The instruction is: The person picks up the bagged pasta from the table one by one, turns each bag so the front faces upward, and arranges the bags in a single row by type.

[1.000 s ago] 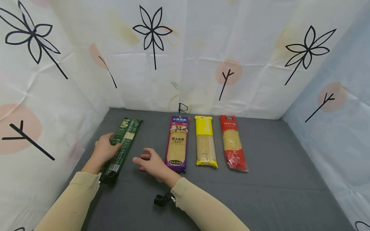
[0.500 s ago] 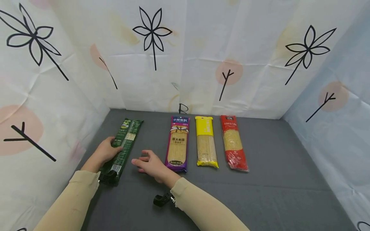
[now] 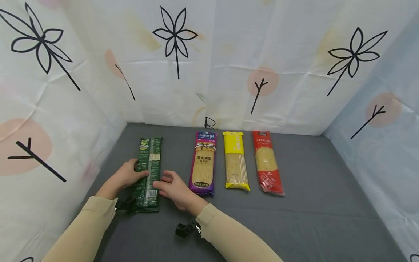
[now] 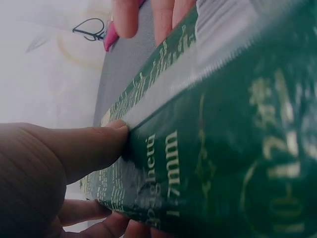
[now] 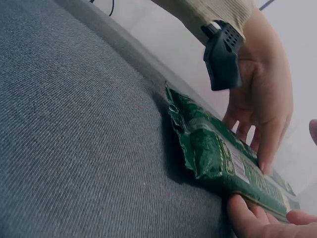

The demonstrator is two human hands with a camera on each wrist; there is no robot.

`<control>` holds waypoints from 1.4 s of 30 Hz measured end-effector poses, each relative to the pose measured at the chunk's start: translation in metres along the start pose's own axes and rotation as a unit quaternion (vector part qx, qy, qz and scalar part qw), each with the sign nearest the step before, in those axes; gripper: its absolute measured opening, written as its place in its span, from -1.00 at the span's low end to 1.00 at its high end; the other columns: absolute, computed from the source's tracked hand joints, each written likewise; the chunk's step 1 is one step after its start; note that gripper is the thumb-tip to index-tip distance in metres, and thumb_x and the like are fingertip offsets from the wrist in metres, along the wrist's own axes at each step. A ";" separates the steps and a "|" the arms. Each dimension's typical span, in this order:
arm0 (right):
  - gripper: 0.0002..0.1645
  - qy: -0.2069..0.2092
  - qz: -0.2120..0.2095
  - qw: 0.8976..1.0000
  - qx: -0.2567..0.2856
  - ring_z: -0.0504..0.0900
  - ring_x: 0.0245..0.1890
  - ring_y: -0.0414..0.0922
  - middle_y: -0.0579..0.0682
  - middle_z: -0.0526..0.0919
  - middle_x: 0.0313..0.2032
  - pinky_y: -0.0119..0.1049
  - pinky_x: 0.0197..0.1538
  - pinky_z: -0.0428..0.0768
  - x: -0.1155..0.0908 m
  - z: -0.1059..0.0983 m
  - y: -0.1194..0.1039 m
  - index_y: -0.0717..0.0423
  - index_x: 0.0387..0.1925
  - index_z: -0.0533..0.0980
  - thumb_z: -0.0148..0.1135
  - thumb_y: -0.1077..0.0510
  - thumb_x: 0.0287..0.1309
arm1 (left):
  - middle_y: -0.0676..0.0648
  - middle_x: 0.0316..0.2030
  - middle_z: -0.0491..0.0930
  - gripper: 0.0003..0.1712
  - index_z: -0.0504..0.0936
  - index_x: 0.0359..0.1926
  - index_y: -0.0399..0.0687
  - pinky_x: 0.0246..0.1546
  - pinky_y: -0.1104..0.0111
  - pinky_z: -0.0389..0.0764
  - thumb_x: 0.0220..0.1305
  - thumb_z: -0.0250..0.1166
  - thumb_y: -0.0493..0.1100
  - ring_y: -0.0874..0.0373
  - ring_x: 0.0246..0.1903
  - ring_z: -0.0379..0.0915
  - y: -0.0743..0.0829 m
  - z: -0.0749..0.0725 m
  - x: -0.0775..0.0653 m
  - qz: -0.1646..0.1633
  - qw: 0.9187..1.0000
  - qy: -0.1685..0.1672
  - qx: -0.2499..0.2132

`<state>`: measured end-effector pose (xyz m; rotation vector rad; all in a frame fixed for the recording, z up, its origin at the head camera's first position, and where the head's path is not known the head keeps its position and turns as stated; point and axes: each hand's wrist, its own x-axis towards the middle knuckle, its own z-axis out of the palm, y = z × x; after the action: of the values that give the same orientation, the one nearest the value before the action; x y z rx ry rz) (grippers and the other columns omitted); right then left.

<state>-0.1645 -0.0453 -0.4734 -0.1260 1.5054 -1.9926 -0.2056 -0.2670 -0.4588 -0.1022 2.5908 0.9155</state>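
Note:
A green spaghetti packet [image 3: 153, 149] stands lengthwise at the left of the grey table, with its barcode end nearest me. My left hand [image 3: 127, 175] grips its left side, the thumb [image 4: 104, 141] across the top face and the fingers at the edge and partly hidden below. "Spaghetti 1.7mm" shows in print in the left wrist view. At the packet's right edge is my right hand [image 3: 175, 190], fingers loosely bent, with its fingertips right at the side. In the right wrist view the crimped end of the packet [image 5: 198, 144] is raised a little, with a shadow beneath.
Right of my right hand lie a purple pasta packet [image 3: 203, 163], a yellow one [image 3: 235, 160] and a red one [image 3: 266, 163], side by side. Grey cloth [image 3: 314, 174] covers the table. Patterned white fabric [image 3: 226, 47] walls the back and both sides.
The green packet has turned from a slant to nearly straight, its near end swinging right, with my left hand on it. My right hand now meets its right edge.

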 end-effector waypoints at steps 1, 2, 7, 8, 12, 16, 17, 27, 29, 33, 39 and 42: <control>-0.15 0.000 0.001 1.000 0.005 0.36 0.27 0.04 0.21 0.18 0.36 -0.06 0.18 0.46 0.000 -0.001 0.001 0.17 0.44 0.04 0.25 0.09 0.29 | -0.62 0.24 0.09 0.10 -0.19 0.41 -0.56 0.01 -0.17 0.39 0.33 0.23 0.13 -0.49 0.18 0.13 0.000 0.001 -0.001 0.001 1.000 -0.002 -0.002; -0.15 0.001 0.003 1.000 0.008 0.37 0.26 0.04 0.21 0.19 0.36 -0.06 0.17 0.47 -0.001 -0.002 0.001 0.18 0.44 0.04 0.24 0.09 0.29 | -0.62 0.24 0.09 0.10 -0.19 0.42 -0.55 0.01 -0.16 0.39 0.33 0.23 0.13 -0.49 0.18 0.14 0.000 0.001 -0.002 0.002 1.000 -0.004 -0.005; -0.10 0.004 0.014 1.000 -0.005 0.38 0.25 0.04 0.19 0.19 0.36 -0.04 0.14 0.49 -0.001 -0.003 -0.001 0.19 0.46 0.02 0.27 0.08 0.27 | -0.61 0.25 0.09 0.14 -0.26 0.44 -0.48 -0.01 -0.14 0.42 0.30 0.26 0.12 -0.47 0.19 0.16 0.000 0.005 -0.007 0.006 0.999 -0.015 -0.045; -0.09 0.005 0.017 1.000 -0.011 0.39 0.24 0.03 0.18 0.20 0.35 -0.04 0.14 0.50 -0.002 -0.003 -0.002 0.19 0.46 0.02 0.28 0.08 0.26 | -0.60 0.24 0.12 0.15 -0.26 0.45 -0.47 -0.03 -0.12 0.45 0.30 0.27 0.12 -0.45 0.17 0.19 0.000 0.006 -0.007 0.006 0.998 -0.016 -0.052; -0.08 -0.001 0.035 0.999 -0.035 0.45 0.18 -0.01 0.17 0.38 0.23 -0.04 0.15 0.48 -0.002 -0.005 -0.004 0.25 0.46 0.01 0.28 0.08 0.25 | -0.56 0.20 0.17 0.15 -0.26 0.46 -0.43 -0.15 0.02 0.54 0.29 0.28 0.13 -0.37 0.07 0.35 -0.001 0.007 -0.011 0.007 0.996 -0.034 -0.087; -0.10 -0.016 0.046 0.995 -0.082 0.52 0.12 -0.01 0.17 0.49 0.15 -0.04 0.17 0.45 -0.003 -0.008 -0.007 0.35 0.43 0.03 0.26 0.08 0.27 | -0.60 0.26 0.07 0.18 -0.31 0.47 -0.39 -0.12 -0.01 0.56 0.28 0.29 0.11 -0.40 0.08 0.37 0.001 0.006 -0.016 0.007 0.990 -0.068 -0.124; -0.11 -0.018 0.047 0.994 -0.098 0.53 0.10 -0.01 0.15 0.50 0.14 -0.05 0.18 0.45 -0.003 -0.009 -0.007 0.36 0.42 0.05 0.26 0.06 0.27 | -0.61 0.29 0.01 0.18 -0.33 0.47 -0.39 -0.08 -0.03 0.55 0.29 0.29 0.10 -0.42 0.12 0.33 0.002 0.006 -0.018 0.008 0.988 -0.076 -0.134; -0.18 -0.038 0.048 0.983 -0.173 0.46 0.04 -0.10 -0.02 0.40 0.13 -0.01 0.20 0.38 -0.006 -0.015 -0.009 0.10 0.40 0.18 0.27 -0.07 0.25 | -0.49 0.41 -0.13 0.07 -0.36 0.52 -0.12 0.02 -0.07 0.49 0.35 0.26 -0.10 -0.38 0.32 0.03 0.007 0.009 -0.018 0.056 0.969 -0.081 -0.227; -0.25 -0.054 0.030 0.988 -0.139 0.48 0.06 -0.09 -0.02 0.44 0.11 -0.03 0.19 0.41 -0.006 -0.016 -0.011 0.01 0.40 0.18 0.23 -0.04 0.29 | -0.47 0.42 -0.12 0.09 -0.39 0.52 -0.03 0.02 -0.07 0.49 0.35 0.26 -0.06 -0.36 0.31 0.07 0.007 0.009 -0.016 0.067 0.968 -0.065 -0.233; -0.29 -0.058 -0.012 0.993 -0.105 0.45 0.16 -0.06 -0.04 0.45 0.16 -0.04 0.16 0.45 -0.007 -0.018 -0.018 -0.18 0.41 0.16 0.21 0.03 0.32 | -0.41 0.43 -0.10 0.12 -0.45 0.52 0.15 0.00 -0.04 0.48 0.35 0.25 0.01 -0.32 0.27 0.17 0.015 0.009 -0.015 0.095 0.963 -0.034 -0.249; -0.14 -0.005 -0.042 0.995 -0.088 0.48 0.14 -0.08 -0.10 0.45 0.19 -0.05 0.14 0.47 -0.011 -0.024 -0.025 -0.18 0.47 0.04 0.26 0.13 0.27 | -0.39 0.36 0.04 0.07 -0.38 0.53 0.24 -0.12 0.04 0.52 0.36 0.25 -0.05 -0.28 0.14 0.34 0.038 0.011 -0.016 0.150 0.957 0.009 -0.246; -0.12 0.008 -0.048 0.997 -0.066 0.56 0.03 -0.10 -0.10 0.52 0.13 -0.09 0.08 0.52 -0.012 -0.028 -0.025 -0.15 0.47 0.01 0.25 0.19 0.27 | -0.41 0.31 0.11 0.04 -0.31 0.54 0.15 -0.16 0.03 0.56 0.35 0.26 -0.06 -0.28 0.12 0.38 0.046 0.014 -0.015 0.158 0.962 0.029 -0.220</control>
<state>-0.1776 -0.0113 -0.4570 -0.2435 1.6694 -1.9717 -0.1957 -0.2231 -0.4363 0.1739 2.4496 1.6161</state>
